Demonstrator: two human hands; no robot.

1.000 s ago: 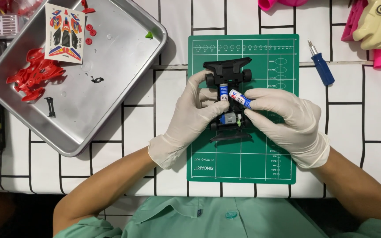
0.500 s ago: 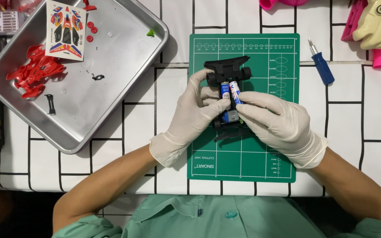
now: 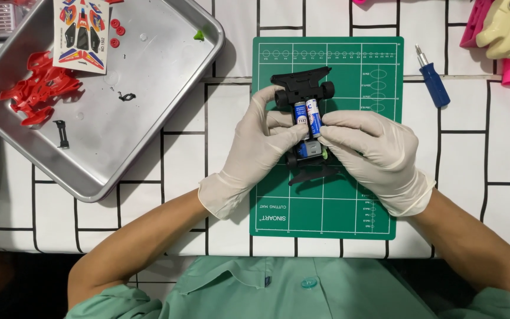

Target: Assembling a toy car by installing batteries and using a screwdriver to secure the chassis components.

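A small black toy car chassis (image 3: 304, 87) lies on a green cutting mat (image 3: 326, 201). Two cylindrical batteries (image 3: 306, 113) sit side by side in its middle. My left hand (image 3: 261, 142), in a white glove, grips the chassis from the left with the thumb by the batteries. My right hand (image 3: 373, 155), also gloved, holds the chassis from the right, and its fingertips press on the batteries. A small motor with a green gear (image 3: 311, 151) shows between my fingers at the near end of the chassis.
A metal tray (image 3: 149, 124) at the left holds a red car body shell (image 3: 38, 88), a sticker sheet (image 3: 81, 32), small red wheels and tiny black parts. A blue screwdriver (image 3: 433, 84) lies right of the mat. Pink and cream toy pieces (image 3: 503, 32) sit at the top right.
The second battery, held above the chassis by my right hand, has gone down into place beside the first. Both hands have closed in around the chassis.
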